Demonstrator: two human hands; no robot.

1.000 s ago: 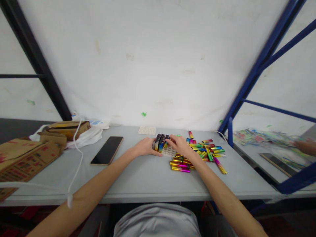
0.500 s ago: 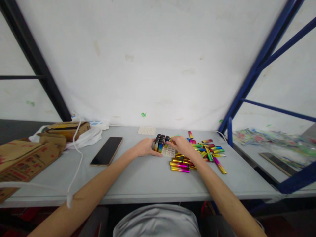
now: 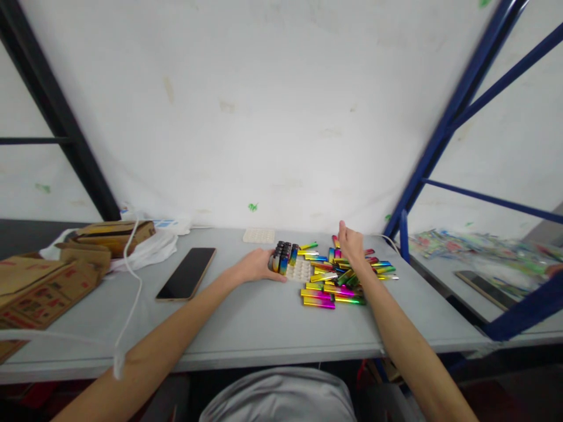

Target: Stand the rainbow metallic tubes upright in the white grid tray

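Note:
My left hand (image 3: pixel 258 265) is wrapped round the left side of a group of upright, black-topped, shiny cases (image 3: pixel 282 258), which stand in a white tray with round cells (image 3: pixel 299 271). Bare cells show on the tray's right part. My right hand (image 3: pixel 352 241) is raised over the back of a loose pile of shiny multicoloured cases (image 3: pixel 328 290). Its fingers are curled and the thumb points up; whether anything is in them is hidden. A second white tray (image 3: pixel 259 235) lies near the wall.
A dark phone (image 3: pixel 187 274) lies left of my left hand. Further left are cardboard boxes (image 3: pixel 48 284), a white plastic bag (image 3: pixel 152 252) and a white cable (image 3: pixel 139 293). A blue metal frame (image 3: pixel 403 231) stands at the right.
My right hand has moved from the tray rightward over the pile. My left hand stays at the standing cases. The view has shifted slightly.

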